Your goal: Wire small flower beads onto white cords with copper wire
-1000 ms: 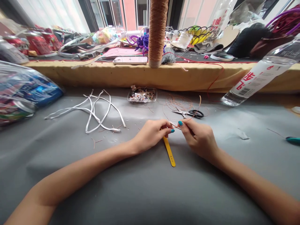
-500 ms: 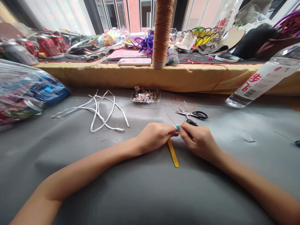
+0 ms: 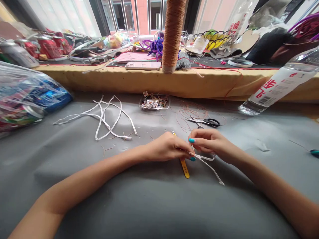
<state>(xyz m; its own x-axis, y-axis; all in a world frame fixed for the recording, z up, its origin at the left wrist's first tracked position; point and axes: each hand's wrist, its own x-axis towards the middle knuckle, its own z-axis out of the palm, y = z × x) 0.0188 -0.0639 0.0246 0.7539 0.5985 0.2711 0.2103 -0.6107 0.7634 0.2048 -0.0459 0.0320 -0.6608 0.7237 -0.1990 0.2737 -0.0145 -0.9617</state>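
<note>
My left hand (image 3: pixel 170 146) pinches white cords (image 3: pixel 208 163) at their gathered end, and the loose ends trail to the right. Thin copper-coloured thread (image 3: pixel 193 148) shows at the pinch. Beside it, my right hand (image 3: pixel 208 141) has thumb and forefinger pressed together on the thread above the cords. Yellow-handled tweezers (image 3: pixel 184 168) lie under my left hand, tips pointing away. Behind my right hand are black-handled scissors (image 3: pixel 211 122), partly hidden by it.
A clear tray of small beads (image 3: pixel 154 103) stands at the back. White cords (image 3: pixel 109 124) lie left, loose copper thread (image 3: pixel 194 110) behind the hands. A tilted bottle (image 3: pixel 271 87) is at right, a plastic-wrapped pack (image 3: pixel 32 96) at left, a thread spool (image 3: pixel 172 36) on the ledge.
My left hand has turned and shifted slightly, and the white cords now show. My right hand has moved a little from it, thread between them. The tweezers' tips have come into view.
</note>
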